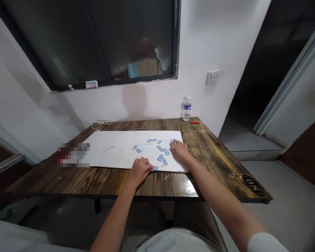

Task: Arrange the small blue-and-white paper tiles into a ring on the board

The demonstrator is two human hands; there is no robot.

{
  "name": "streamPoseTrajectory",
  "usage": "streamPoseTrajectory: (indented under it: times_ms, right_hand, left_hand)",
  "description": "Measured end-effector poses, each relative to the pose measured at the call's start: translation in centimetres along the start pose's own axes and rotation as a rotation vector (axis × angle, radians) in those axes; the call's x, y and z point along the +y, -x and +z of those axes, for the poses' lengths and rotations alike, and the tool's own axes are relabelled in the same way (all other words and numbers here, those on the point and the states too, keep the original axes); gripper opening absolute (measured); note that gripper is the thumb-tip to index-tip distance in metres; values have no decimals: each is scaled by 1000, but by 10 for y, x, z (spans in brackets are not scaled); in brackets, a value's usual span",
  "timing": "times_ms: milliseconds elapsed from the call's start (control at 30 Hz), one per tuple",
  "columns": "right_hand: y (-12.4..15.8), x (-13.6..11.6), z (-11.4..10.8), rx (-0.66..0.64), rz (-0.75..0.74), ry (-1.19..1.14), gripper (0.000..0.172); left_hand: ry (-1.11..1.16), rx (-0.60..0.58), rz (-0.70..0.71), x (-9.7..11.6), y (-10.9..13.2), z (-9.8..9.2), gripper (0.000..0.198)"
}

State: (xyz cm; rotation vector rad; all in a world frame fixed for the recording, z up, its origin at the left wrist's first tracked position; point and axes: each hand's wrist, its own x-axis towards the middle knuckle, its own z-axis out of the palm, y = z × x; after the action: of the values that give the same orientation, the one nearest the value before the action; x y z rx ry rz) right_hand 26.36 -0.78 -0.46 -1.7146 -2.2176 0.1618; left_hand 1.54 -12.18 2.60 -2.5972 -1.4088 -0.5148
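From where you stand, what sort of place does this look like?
Probably a plain indoor room, perhaps a small eatery or workroom. The wooden table carries a numbered black badge, a water bottle stands on it, and a socket sits on the white wall.

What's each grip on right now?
Left hand on near edge of white sheet. Right hand flat on the sheet. Blue-striped cards scattered between them. Water bottle at far table edge.

Head-worn cam faces fwd & down, close over left hand (140,171), right hand (180,150) & wood table (212,154), wall (225,45) behind.
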Motion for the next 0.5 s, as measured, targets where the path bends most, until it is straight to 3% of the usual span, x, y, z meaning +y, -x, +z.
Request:
streamPoseTrajectory:
  times_ms: [167, 400, 500]
  right_hand:
    - [0, 0, 2, 7, -10, 4, 40]
    - [1, 0, 0, -15, -19, 14, 40]
    - [1, 0, 0, -17, -28, 17, 40]
  left_hand:
    - [50, 30, -103, -3, 6, 7, 19]
    - [318, 286, -184, -9, 3, 13, 20]
    - [484, 348, -286, -14, 2, 14, 16]
